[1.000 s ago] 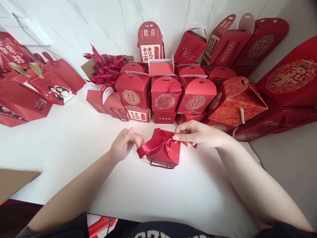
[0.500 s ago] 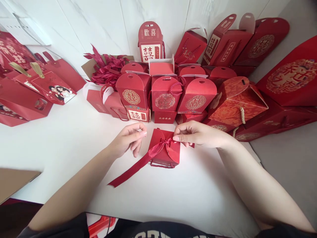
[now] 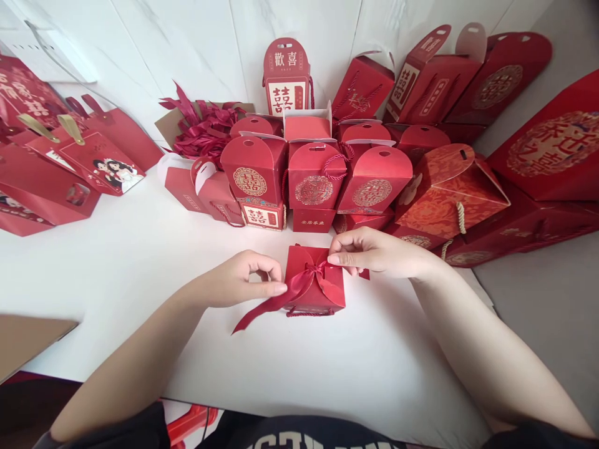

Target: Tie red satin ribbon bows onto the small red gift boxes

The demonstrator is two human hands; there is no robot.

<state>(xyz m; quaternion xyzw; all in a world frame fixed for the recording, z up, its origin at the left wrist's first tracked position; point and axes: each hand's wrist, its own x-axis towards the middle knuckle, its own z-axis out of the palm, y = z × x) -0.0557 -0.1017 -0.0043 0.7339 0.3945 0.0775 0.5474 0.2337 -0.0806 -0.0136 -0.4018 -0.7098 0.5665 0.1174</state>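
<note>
A small red gift box point(image 3: 334, 293) with folded petal flaps stands on the white table in front of me. A dark red satin ribbon point(image 3: 264, 307) is knotted over its top, and one long tail trails left onto the table. At the box's left edge, my left hand point(image 3: 246, 279) has thumb and forefinger closed on that tail. From the right, my right hand point(image 3: 362, 252) pinches the ribbon just beside the knot; its short end pokes out below the fingers. A twisted red cord handle point(image 3: 309, 313) hangs along the box's near side.
Stacked red gift boxes point(image 3: 316, 181) stand behind the work spot, against the tiled wall. A carton of loose ribbons point(image 3: 203, 131) is at back left. Red gift bags point(image 3: 115, 165) stand far left, larger boxes point(image 3: 543, 137) at right. Brown cardboard point(image 3: 32, 343) lies front left.
My left hand has moved down and right from above the table onto the ribbon's left tail. The tail's end has shifted up and right. My right hand keeps its pinch.
</note>
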